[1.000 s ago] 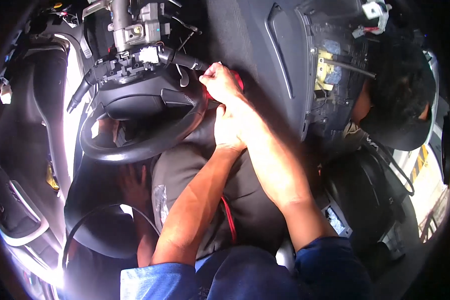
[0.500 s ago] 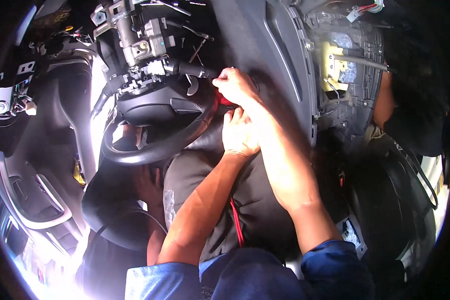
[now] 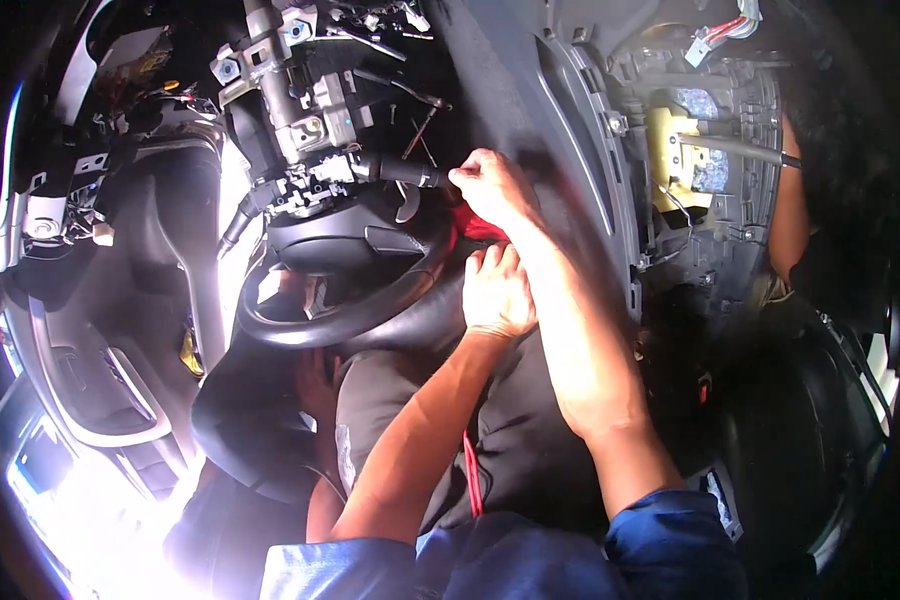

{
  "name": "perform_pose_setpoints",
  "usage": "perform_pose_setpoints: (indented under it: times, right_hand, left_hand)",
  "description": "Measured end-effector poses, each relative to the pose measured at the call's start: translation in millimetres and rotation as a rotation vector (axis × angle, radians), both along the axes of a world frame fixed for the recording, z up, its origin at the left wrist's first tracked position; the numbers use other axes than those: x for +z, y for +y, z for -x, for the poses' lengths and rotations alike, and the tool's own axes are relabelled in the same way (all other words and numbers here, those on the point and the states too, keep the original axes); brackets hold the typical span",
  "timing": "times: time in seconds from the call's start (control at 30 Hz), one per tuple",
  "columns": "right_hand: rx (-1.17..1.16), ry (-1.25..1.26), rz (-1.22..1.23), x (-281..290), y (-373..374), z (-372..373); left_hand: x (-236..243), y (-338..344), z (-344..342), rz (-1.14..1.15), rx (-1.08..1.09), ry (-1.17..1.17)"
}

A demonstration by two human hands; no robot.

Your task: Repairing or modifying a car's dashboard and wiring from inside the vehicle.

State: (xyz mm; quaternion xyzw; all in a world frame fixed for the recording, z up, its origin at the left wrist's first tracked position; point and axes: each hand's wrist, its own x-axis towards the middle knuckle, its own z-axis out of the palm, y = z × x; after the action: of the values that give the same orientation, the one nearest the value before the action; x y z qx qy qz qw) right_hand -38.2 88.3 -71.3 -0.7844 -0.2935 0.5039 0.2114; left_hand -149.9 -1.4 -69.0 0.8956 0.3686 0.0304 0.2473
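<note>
My right hand (image 3: 494, 190) is closed in a pinch just beyond the tip of the black stalk (image 3: 400, 172) on the steering column; what its fingertips hold is hidden. Below it, my left hand (image 3: 500, 292) has its fingers curled in near my right wrist, and whatever they grip cannot be made out. Something red (image 3: 477, 222) shows between the two hands, partly covered by them. To their left is the black steering wheel (image 3: 345, 325), below the bared steering column (image 3: 310, 135).
A grey trim panel (image 3: 570, 125) runs along the right, beside an opened dashboard frame with a yellow part (image 3: 672, 150). Another person's arm (image 3: 790, 205) is at the far right. A further hand (image 3: 317, 385) shows dimly under the wheel. The door (image 3: 100, 390) stands left.
The whole view has shifted, so the car parts sit further right and lower. Both hands keep nearly the same pose and place by the stalk and the red thing.
</note>
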Motion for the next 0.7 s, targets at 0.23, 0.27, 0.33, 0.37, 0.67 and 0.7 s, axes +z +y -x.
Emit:
perform_pose_setpoints:
  times: [0.23, 0.27, 0.33, 0.37, 0.67, 0.7]
  right_hand:
    - [0.024, -0.07, -0.009, -11, -4, 1]
    - [0.032, -0.08, -0.002, -17, -6, 1]
    - [-0.096, -0.104, -0.063, -24, -8, 1]
    - [-0.084, -0.131, -0.062, -26, -8, -2]
    - [-0.175, 0.007, -0.185, -80, 23, -40]
    - [-0.054, -0.208, -0.281, -85, 30, -37]
  left_hand:
    - [10, 0, -3, 0.09, -0.026, 0.054]
    - [11, 1, -4, 0.097, -0.019, 0.044]
    - [11, -2, -3, 0.137, 0.006, -0.013]
    - [9, -3, -3, 0.156, 0.021, -0.018]
    - [0, -2, -10, 0.059, 0.096, -0.195]
    - [0, 1, -6, 0.062, 0.104, -0.193]
